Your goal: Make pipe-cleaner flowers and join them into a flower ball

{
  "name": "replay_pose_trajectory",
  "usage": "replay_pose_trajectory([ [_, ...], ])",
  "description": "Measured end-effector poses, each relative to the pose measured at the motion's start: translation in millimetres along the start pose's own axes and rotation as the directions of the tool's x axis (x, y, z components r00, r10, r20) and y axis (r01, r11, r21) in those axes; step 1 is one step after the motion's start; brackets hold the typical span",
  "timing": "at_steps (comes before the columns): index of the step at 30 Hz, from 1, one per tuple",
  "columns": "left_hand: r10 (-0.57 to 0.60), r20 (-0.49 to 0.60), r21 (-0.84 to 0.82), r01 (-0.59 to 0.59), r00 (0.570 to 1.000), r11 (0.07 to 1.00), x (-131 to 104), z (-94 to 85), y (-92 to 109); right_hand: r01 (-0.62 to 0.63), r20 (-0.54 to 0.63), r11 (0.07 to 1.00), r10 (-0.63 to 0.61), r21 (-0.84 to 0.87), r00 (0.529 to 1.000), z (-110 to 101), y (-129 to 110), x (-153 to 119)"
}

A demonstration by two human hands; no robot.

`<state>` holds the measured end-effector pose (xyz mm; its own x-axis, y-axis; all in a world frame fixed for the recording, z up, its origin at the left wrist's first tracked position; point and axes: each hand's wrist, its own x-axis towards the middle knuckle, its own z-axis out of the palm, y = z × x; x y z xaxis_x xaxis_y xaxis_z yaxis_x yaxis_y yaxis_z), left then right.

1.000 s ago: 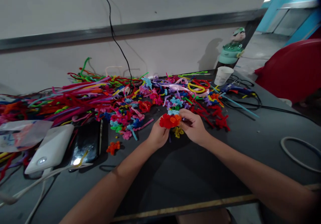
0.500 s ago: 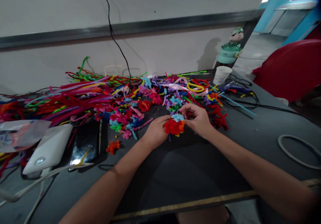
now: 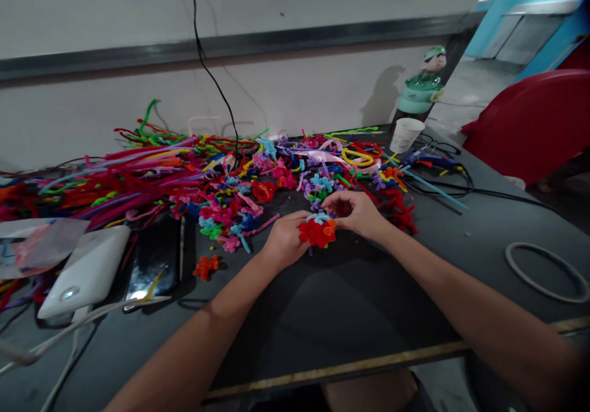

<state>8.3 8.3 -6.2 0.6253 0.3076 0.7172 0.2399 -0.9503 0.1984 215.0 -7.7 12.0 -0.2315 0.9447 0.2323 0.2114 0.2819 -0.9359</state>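
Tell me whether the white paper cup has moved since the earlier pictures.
No; the white paper cup still stands in the same spot, just in front of the green bottle.

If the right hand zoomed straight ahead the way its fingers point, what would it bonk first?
Probably the fuzzy flower bunch: the right hand points at it and looks almost touching. The left hand is just past it. Depth is hard to judge.
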Motion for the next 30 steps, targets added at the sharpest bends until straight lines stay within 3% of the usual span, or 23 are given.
replay_pose_trajectory([
  [2,-0.064,-0.03,0.009,0.064,0.998,0.998,1,-0.2,1,-0.006,-0.043,1.0,0.005,-0.018,0.999,-8,-1,2],
  [4,-0.182,-0.041,-0.018,0.181,0.982,0.983,2,0.3,0,0.005,-0.175,0.998,-0.017,-0.064,0.984,-16,-1,4],
  [7,-0.405,-0.063,-0.155,0.392,0.912,0.907,3,2.4,-4,0.031,-0.342,0.959,-0.13,-0.282,0.931,-23,0,5],
  [10,-0.546,-0.112,-0.222,0.514,0.83,0.828,3,3.1,-8,0.035,-0.284,0.825,-0.234,-0.563,0.93,-19,2,3],
  [14,-0.591,-0.157,-0.192,0.562,0.791,0.804,6,0.2,-6,-0.066,-0.213,0.634,-0.158,-0.77,0.964,-9,8,0],
  [18,-0.619,-0.165,-0.204,0.588,0.768,0.783,7,0.5,-4,-0.12,-0.208,0.538,-0.104,-0.834,0.973,-3,12,-1],
  [23,-0.644,-0.139,-0.23,0.608,0.752,0.759,6,3.4,-3,-0.211,-0.303,0.564,-0.074,-0.798,0.95,-8,16,3],
  [26,-0.66,-0.137,-0.233,0.624,0.739,0.746,9,2.2,-3,-0.19,-0.288,0.623,-0.059,-0.758,0.956,-12,17,5],
  [30,-0.677,-0.138,-0.236,0.64,0.723,0.731,13,0.1,-2,-0.159,-0.342,0.644,-0.169,-0.748,0.924,-15,16,5],
])
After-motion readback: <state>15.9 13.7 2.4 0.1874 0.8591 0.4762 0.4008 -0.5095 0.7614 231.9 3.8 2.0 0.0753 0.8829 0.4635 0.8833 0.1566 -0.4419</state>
